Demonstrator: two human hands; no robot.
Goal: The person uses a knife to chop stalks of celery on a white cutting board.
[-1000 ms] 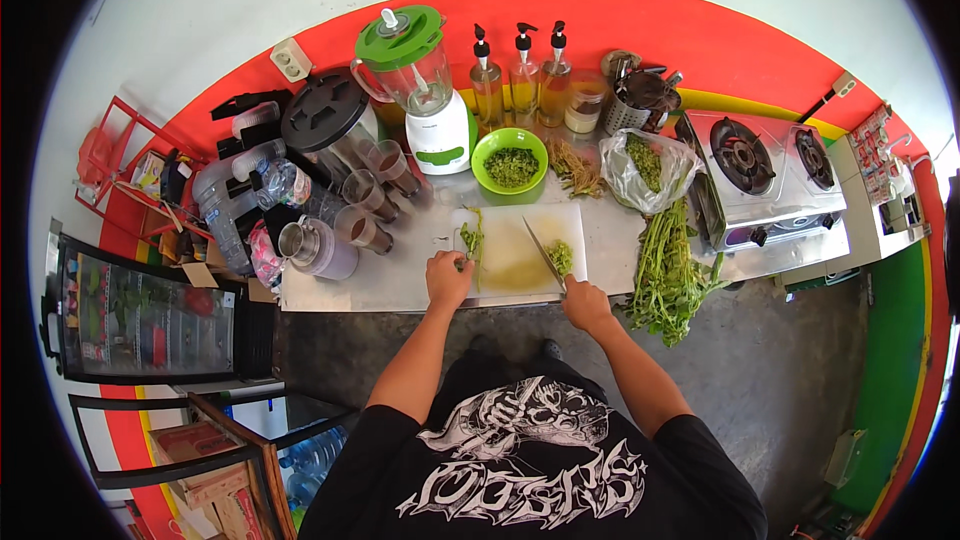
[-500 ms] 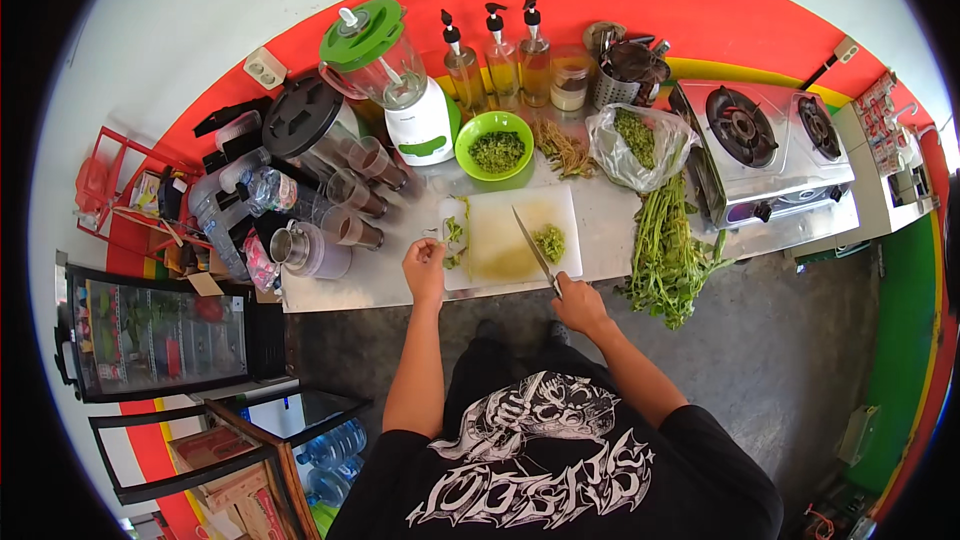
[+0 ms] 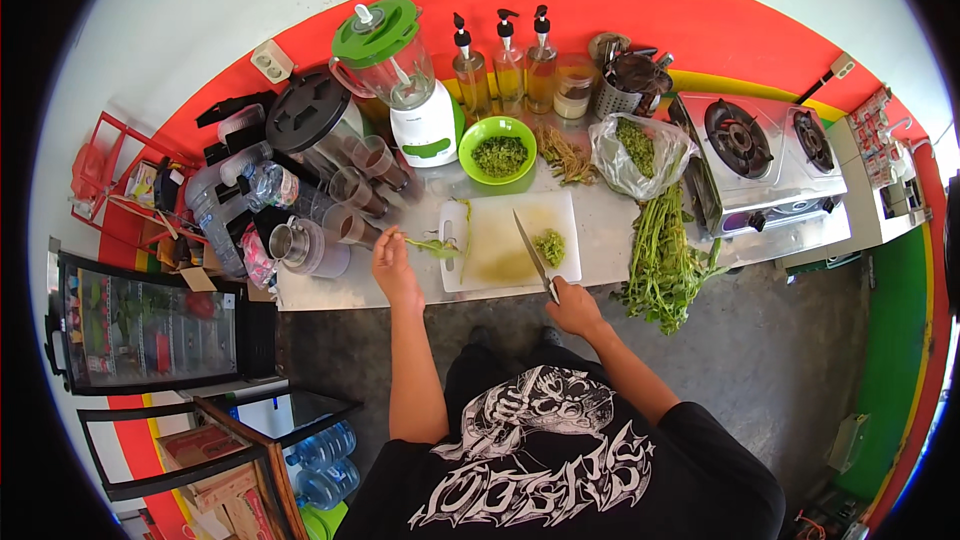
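My left hand (image 3: 395,270), at the left of the white cutting board (image 3: 560,205), pinches the end of a green leafy sprig (image 3: 435,247) that reaches across to the board's left edge. My right hand (image 3: 575,307) is wrapped round the handle of a kitchen knife (image 3: 531,246). Its blade slants over the board, tip pointing away from me. To the right of the blade lies a small heap of chopped greens (image 3: 548,247). A green bowl (image 3: 467,157) behind the board holds more chopped greens (image 3: 500,156).
Long leafy stalks (image 3: 665,260) hang over the counter's front edge. Behind them sits a clear plastic bag (image 3: 660,175) of greens, beside a gas stove (image 3: 745,195). A blender (image 3: 415,120), pump bottles (image 3: 508,75), dark-filled glasses (image 3: 350,225) and a metal-topped jar (image 3: 310,247) line the back and left.
My left hand has moved left, away from the board, drawing the leafy sprig out with it. My right hand and the knife have stayed nearly in place.
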